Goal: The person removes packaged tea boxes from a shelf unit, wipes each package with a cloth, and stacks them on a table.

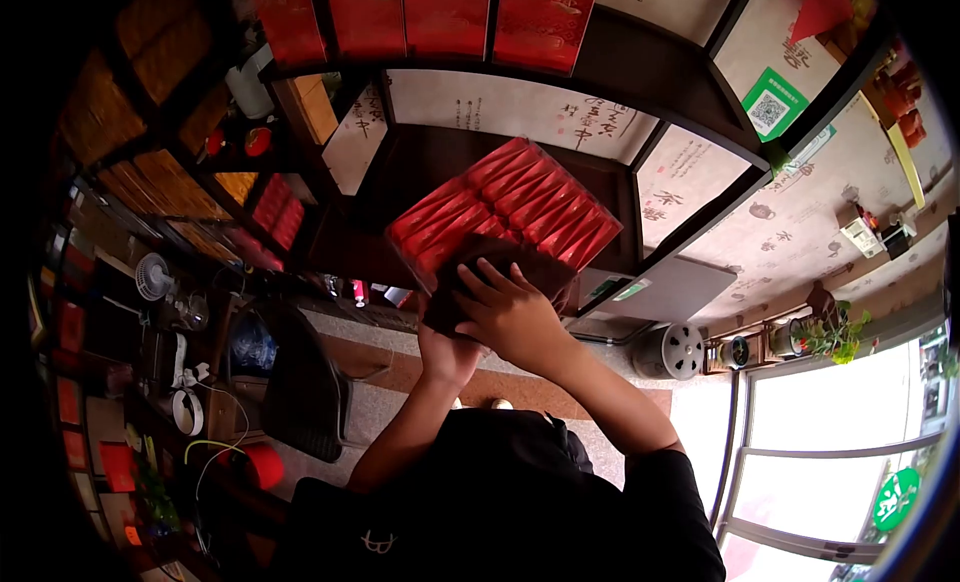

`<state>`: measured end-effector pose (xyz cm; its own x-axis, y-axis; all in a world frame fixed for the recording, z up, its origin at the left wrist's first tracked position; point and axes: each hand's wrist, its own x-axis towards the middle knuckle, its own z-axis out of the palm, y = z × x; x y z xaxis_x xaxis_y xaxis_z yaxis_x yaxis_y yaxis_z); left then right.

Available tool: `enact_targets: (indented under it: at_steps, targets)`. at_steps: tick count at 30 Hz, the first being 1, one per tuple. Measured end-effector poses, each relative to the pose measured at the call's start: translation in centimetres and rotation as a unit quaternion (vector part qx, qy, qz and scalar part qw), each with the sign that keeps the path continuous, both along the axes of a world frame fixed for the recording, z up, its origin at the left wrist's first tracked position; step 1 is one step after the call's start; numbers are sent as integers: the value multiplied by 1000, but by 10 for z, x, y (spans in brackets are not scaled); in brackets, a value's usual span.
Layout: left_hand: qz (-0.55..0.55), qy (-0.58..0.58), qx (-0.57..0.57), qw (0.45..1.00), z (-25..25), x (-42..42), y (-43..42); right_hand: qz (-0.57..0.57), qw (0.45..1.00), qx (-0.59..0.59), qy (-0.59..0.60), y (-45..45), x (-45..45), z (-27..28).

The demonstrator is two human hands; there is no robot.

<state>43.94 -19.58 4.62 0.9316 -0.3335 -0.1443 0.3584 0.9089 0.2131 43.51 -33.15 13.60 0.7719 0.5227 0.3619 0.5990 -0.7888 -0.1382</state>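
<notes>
A clear box of red foil packets (520, 192) is tilted in front of the dark shelf, its packets lying in two rows. My left hand (448, 357) supports it from the near side, with most of the fingers hidden behind the box and a cloth. The dark brown cloth (545, 270) covers the box's near corner. On top of that cloth lies my right hand (505, 312), its fingers bent over the fabric and pressing it against the box.
Red gift boxes (450, 20) stand on the upper shelf (640, 67). To the left are a black chair (305, 382), a small white fan (153, 277) and a red container (264, 466). A round metal canister (672, 352) and potted plants (835, 334) are on the right, near the window.
</notes>
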Motion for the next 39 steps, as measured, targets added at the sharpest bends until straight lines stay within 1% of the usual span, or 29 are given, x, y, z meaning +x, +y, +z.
enact_targets:
  at_steps: [2,3,4,5,7,8,10,11,12,14,15,17,18,19,20,21,22,24,25,27,28,31,34,35,36,38,39]
  targets:
    - [59,-22,56,996,-2,-4,-6,9,1000,-7,8,16,5,-8]
    - [101,-20,139,985,-9,-8,-13,35,999,-2,1,22,11,-8]
    - [102,-16,139,985,-12,-9,-10,62,998,3,-5,26,17,-7]
    - [70,16,138,988,-15,-8,-3,88,995,-17,37,27,30,-8]
    - [88,44,127,987,13,-13,-4,94,995,-12,27,28,54,-13]
    - [90,46,129,987,14,-15,-2,99,995,-9,15,28,67,-15]
    - [51,21,179,982,14,-22,2,52,998,-17,0,16,96,-11]
    - [59,-26,153,986,19,-25,2,6,1000,-16,-9,3,113,-11]
    - [62,-25,153,986,18,-25,4,-41,999,-16,-18,-13,130,-15]
    - [57,-48,208,975,16,-22,7,-129,985,-92,-64,-53,163,-34]
    - [53,-37,184,981,13,-21,7,-125,986,-94,-66,-49,162,-33]
    - [55,-29,172,983,16,-21,7,-234,970,-48,-38,-35,145,-31]
    - [54,-22,162,985,16,-20,6,-187,980,-44,-46,-19,127,-29]
    - [56,-21,159,985,15,-19,6,-128,991,-36,-20,0,105,-18]
    - [35,-49,188,980,13,-19,7,-60,997,-52,-7,19,85,-10]
    - [14,-76,218,973,11,-19,10,4,999,-40,-5,37,70,-10]
    - [13,-73,220,973,7,-20,13,57,998,-32,2,51,60,-14]
    - [-29,-54,196,979,3,-21,21,118,992,-38,5,61,62,-19]
    - [13,-36,181,983,6,-23,19,117,993,-33,5,61,67,-19]
    - [17,-30,193,981,6,-25,21,124,992,-34,7,55,83,-17]
    - [26,-25,201,979,7,-25,20,100,995,-26,-8,47,91,-13]
    - [56,-18,194,979,-4,-25,16,-36,998,-16,-39,9,124,-11]
    - [60,-1,178,982,1,-28,13,-172,982,10,-74,-34,140,-15]
    - [59,-3,178,982,-1,-28,12,-209,975,8,-71,-43,137,-18]
    - [71,-1,175,982,-5,-30,10,-210,975,9,-73,-41,128,-18]
    - [82,0,168,982,-7,-30,6,-299,952,-5,-63,-37,97,-20]
    - [85,12,170,982,-7,-30,4,-289,955,-13,-60,-26,76,-20]
